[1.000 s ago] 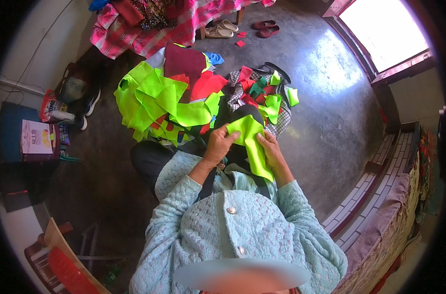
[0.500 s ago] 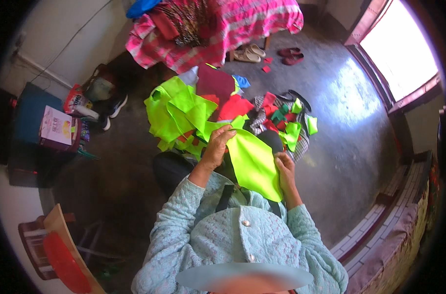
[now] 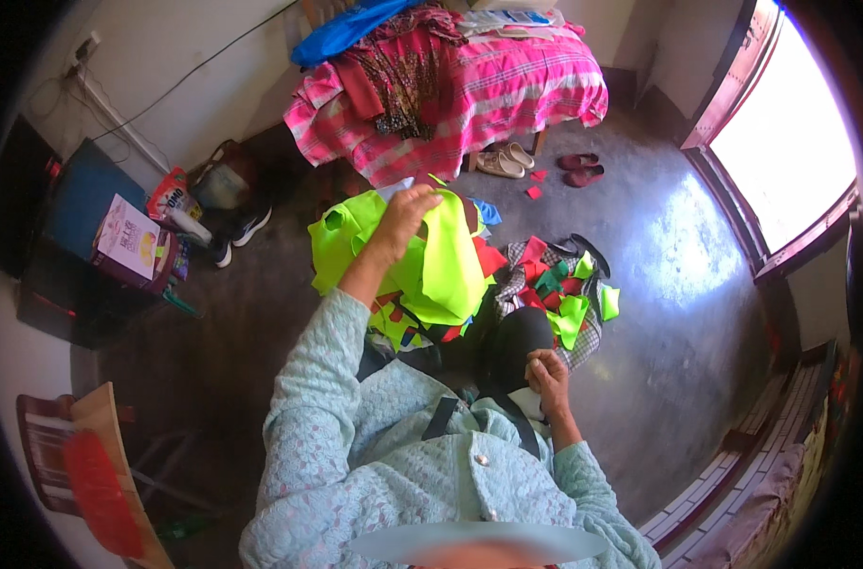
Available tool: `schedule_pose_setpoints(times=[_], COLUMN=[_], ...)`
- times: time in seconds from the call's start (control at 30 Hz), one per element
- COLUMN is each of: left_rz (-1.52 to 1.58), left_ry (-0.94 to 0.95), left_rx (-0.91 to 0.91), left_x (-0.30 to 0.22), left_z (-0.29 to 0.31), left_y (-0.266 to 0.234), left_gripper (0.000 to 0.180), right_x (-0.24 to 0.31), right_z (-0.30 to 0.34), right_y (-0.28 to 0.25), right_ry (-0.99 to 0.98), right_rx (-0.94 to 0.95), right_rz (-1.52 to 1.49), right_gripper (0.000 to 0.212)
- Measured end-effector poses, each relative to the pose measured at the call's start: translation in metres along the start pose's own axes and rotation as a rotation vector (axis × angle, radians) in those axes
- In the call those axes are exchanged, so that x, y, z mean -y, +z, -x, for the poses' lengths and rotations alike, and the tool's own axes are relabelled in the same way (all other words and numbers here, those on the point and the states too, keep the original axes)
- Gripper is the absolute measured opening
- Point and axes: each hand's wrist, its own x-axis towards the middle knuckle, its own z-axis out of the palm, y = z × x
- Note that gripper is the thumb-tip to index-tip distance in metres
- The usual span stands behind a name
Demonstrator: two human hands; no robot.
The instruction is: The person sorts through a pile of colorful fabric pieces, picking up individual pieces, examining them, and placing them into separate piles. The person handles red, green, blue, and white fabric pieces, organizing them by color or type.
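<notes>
My left hand (image 3: pixel 405 226) is raised in front of me, its fingers closed on the upper edge of a neon yellow-green cloth piece (image 3: pixel 448 270). The cloth hangs down over a heap of fabric. More neon cloth (image 3: pixel 341 232) lies in that heap to the left, with red scraps (image 3: pixel 489 258) showing beside it. Close to my right knee, my right hand (image 3: pixel 548 381) is curled closed; whatever it may hold is hidden. A checked cloth bag (image 3: pixel 588 343) with red, green and neon scraps (image 3: pixel 569 321) on it lies just beyond that hand.
A bed or table with a pink checked cover (image 3: pixel 536 81) stands at the back, with shoes (image 3: pixel 500 163) on the floor by it. At left are a dark cabinet (image 3: pixel 47 275) and a box (image 3: pixel 128 237). A bright doorway (image 3: pixel 782 133) opens at right.
My right hand has come off the neon cloth and drawn down toward my knee. My left hand has carried the cloth forward and left, over the heap. The view has shifted slightly.
</notes>
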Motion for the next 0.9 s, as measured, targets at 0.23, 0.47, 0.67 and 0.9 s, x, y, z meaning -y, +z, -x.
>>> schedule_pose_setpoints(times=[0.23,0.47,0.67,0.9], left_rz=[-0.361,-0.76,-1.049,-1.648], left_ry=[0.139,0.383,0.504,0.271], left_rx=[-0.139,-0.652,-0.507,-0.244], left_x=[-0.008,0.022,0.052,0.108], left_z=[-0.061,-0.078,-0.022,0.023], left_y=[-0.066,-0.134,-0.088,-0.043], left_gripper=[0.028,0.029,0.032,0.056], right_x=[0.003,0.006,0.008,0.007], right_z=[0.0,0.0,0.002,-0.005], right_y=[0.004,0.004,0.003,-0.002], right_ry=[0.003,0.009,0.019,0.006], right_rx=[-0.052,-0.02,-0.063,-0.152], right_rz=[0.031,0.02,0.012,-0.109], right_gripper=[0.013,0.011,0.014,0.018])
